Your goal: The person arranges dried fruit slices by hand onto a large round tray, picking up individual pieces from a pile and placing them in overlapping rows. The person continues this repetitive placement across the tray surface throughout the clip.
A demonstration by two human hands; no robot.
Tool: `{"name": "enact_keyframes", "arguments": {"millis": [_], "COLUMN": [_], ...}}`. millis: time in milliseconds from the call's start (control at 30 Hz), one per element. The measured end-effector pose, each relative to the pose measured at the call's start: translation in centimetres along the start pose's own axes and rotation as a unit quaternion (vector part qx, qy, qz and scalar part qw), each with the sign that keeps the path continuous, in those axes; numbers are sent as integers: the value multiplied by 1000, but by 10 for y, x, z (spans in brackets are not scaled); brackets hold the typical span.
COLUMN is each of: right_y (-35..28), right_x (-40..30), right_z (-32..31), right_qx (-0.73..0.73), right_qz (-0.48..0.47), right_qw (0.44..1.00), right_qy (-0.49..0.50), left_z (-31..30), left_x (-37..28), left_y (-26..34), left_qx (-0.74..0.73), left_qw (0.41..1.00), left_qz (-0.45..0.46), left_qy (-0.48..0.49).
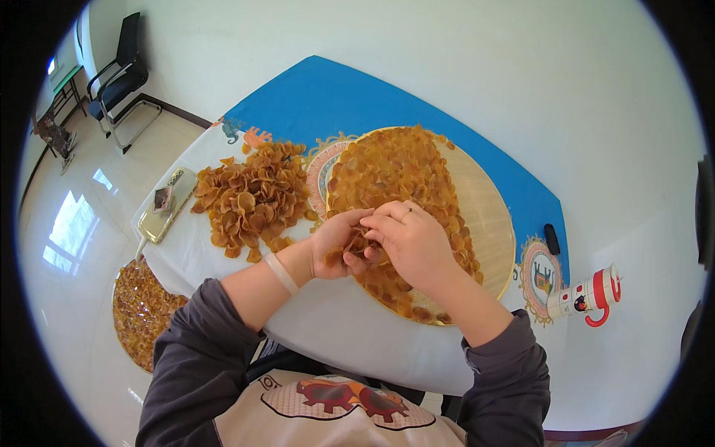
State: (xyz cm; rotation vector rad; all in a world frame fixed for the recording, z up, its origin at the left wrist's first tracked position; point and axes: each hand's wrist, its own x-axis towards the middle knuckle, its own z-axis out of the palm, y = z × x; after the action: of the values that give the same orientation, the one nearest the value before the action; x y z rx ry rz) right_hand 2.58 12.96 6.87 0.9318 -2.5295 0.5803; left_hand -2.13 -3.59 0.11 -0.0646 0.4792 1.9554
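Observation:
My left hand (339,246) is cupped palm-up over the left front part of a round woven tray (486,218). Several thin amber-brown dried slices (357,241) rest in its palm and fingers. My right hand (410,237), with a ring on one finger, reaches over the left palm, thumb and fingertips drawn together at the slices. Whether a slice is pinched there is hidden. Overlapping slices (396,167) cover the tray's left and middle, while bare weave shows along its right side. Left of the tray lies a loose heap of similar slices (254,195).
A phone in a gold-coloured case (167,209) lies at the table's left edge with a cable attached. A cup with a red handle (584,296) and a small black object (552,239) are at right. Another slice-covered round tray (139,313) sits lower left, near a chair (120,78).

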Motion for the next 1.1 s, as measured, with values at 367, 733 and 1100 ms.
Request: {"name": "enact_keyframes", "arguments": {"millis": [367, 733, 1100], "right_y": [5, 11, 51], "right_x": [5, -72, -148], "right_z": [0, -55, -29], "right_qx": [57, 199, 48], "right_qz": [83, 359, 354], "right_qw": [995, 909, 934], "right_qy": [17, 66, 29], "left_z": [5, 0, 3], "left_x": [1, -1, 0], "left_y": [2, 2, 1], "left_qx": [14, -35, -31], "left_qw": [999, 999, 999], "left_qz": [-4, 14, 23], "left_qy": [-30, -38, -22]}}
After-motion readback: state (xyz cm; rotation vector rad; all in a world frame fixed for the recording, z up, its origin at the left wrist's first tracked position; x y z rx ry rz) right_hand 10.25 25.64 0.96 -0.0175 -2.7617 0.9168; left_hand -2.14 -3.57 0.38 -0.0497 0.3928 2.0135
